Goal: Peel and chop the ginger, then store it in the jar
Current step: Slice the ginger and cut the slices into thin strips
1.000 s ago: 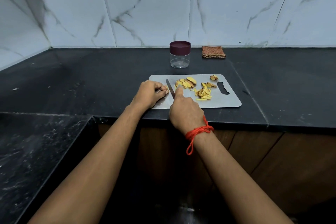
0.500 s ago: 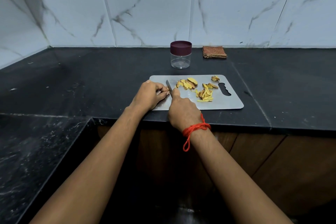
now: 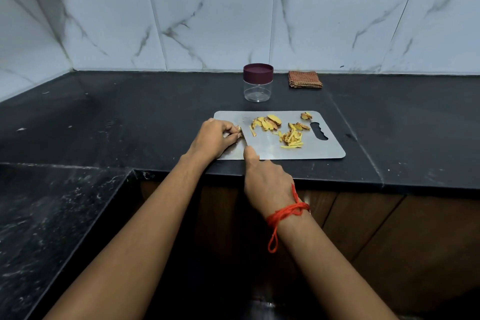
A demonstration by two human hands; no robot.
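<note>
A steel cutting board (image 3: 324, 149) lies near the counter's front edge. Ginger slices (image 3: 267, 122) and a heap of thin ginger strips (image 3: 291, 138) lie on it, with a small offcut (image 3: 306, 115) at its far right. My left hand (image 3: 217, 138) pinches a small ginger piece (image 3: 238, 129) at the board's left end. My right hand (image 3: 267, 182) grips a knife (image 3: 243, 139), forefinger along its back, the blade right beside the left fingertips. The handle is hidden in my palm. A clear jar (image 3: 257, 87) with a maroon lid stands closed behind the board.
A folded brown checked cloth (image 3: 305, 79) lies by the tiled wall right of the jar. The black counter (image 3: 130, 117) turns a corner at the left, and a lower dark slab (image 3: 46, 216) sits at the near left. Wooden cabinet fronts are below the counter.
My right hand has drawn back toward the front edge with the knife, the blade now lying close against the left fingertips. The left hand stays on its ginger piece.
</note>
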